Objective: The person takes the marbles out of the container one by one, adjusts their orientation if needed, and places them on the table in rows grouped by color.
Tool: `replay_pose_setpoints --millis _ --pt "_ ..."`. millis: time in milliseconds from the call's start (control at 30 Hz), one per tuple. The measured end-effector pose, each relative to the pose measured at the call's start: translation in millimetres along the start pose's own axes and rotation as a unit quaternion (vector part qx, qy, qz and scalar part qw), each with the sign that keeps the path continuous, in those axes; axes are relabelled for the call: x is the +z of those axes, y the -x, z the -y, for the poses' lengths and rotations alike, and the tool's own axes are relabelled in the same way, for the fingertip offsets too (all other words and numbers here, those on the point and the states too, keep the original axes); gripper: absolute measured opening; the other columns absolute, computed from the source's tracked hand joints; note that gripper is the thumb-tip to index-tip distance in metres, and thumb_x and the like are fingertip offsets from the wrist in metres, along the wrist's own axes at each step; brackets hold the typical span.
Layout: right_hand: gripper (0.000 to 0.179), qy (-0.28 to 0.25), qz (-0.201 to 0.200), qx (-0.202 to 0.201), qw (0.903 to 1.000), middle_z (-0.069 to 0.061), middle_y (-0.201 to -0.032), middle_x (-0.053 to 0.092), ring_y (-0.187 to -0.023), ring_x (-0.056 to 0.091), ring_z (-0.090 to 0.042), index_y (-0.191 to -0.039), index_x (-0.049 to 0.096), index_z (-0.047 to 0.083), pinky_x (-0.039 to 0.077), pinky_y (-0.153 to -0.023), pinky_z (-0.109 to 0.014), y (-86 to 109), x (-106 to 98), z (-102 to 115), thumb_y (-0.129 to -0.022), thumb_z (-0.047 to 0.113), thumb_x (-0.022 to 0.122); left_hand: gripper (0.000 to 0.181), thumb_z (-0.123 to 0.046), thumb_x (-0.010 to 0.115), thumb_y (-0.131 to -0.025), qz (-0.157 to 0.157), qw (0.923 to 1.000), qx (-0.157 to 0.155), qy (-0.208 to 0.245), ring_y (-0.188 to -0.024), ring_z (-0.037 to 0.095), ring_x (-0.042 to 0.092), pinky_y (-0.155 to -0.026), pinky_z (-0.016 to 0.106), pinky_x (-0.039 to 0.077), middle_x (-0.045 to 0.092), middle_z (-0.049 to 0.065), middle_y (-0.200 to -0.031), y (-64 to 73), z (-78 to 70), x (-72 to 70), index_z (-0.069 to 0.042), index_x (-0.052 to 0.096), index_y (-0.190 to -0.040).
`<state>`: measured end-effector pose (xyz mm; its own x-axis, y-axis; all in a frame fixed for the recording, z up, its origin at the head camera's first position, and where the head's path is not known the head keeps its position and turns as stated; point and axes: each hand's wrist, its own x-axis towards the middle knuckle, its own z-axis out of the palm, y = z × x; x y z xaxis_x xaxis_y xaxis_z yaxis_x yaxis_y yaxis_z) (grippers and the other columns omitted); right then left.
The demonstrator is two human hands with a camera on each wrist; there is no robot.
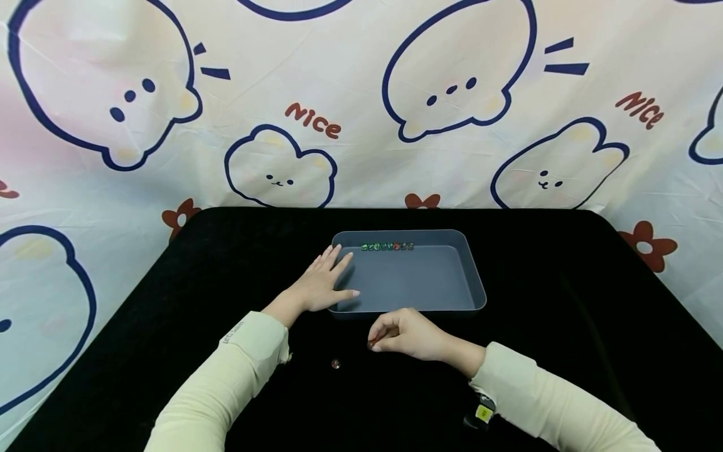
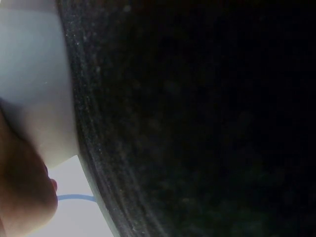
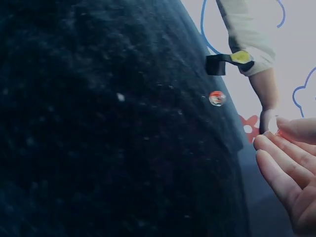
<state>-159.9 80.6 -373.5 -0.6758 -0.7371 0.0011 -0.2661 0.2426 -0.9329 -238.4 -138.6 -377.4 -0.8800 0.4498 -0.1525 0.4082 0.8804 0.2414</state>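
Note:
My left hand (image 1: 319, 282) lies with spread fingers over the left rim of a grey rectangular tray (image 1: 412, 276). The left wrist view catches only part of that hand (image 2: 24, 192) beside the tray's pale wall (image 2: 37, 74). Just in front of the tray's near edge, my right hand (image 1: 415, 336) pinches a small reddish glass marble (image 1: 370, 344) between thumb and fingertips, which mostly hide it. A clear marble with red inside (image 1: 336, 363) sits on the black cloth, left of the right hand; the right wrist view shows this loose marble (image 3: 217, 98) too.
Along the tray's far wall runs a row of several marbles (image 1: 384, 247), green at the left, red and brownish toward the right. Black cloth (image 1: 542, 326) covers the table. A white curtain with cartoon drawings (image 1: 361, 75) hangs behind it.

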Motion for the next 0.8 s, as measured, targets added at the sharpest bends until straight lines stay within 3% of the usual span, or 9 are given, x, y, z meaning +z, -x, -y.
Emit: replay_pose_setpoints --millis 367,800 --pt "0.008 0.036 0.014 0.023 0.9990 -0.004 -0.082 0.063 -0.074 0.060 -0.009 -0.084 0.063 0.001 0.047 -0.066 -0.021 -2.0 9 -10 -0.076 0.001 0.063 0.083 -0.062 0.040 -0.079 0.003 1.0000 -0.005 0.001 -0.128 0.022 -0.011 -0.102 0.041 0.002 -0.005 0.009 -0.144 -1.1 0.1 1.3 -0.018 0.006 -0.140" --pt "0.007 0.107 0.025 -0.012 0.9939 0.004 -0.078 0.064 -0.069 0.058 0.000 -0.080 0.066 0.008 0.047 -0.062 -0.018 -5.0 11 -16 -0.075 0.003 0.065 0.082 -0.060 0.041 -0.080 0.003 1.0000 -0.005 0.005 -0.128 0.022 -0.011 -0.102 0.041 0.002 -0.004 0.010 -0.144 -0.3 0.1 0.0 -0.017 0.006 -0.140"
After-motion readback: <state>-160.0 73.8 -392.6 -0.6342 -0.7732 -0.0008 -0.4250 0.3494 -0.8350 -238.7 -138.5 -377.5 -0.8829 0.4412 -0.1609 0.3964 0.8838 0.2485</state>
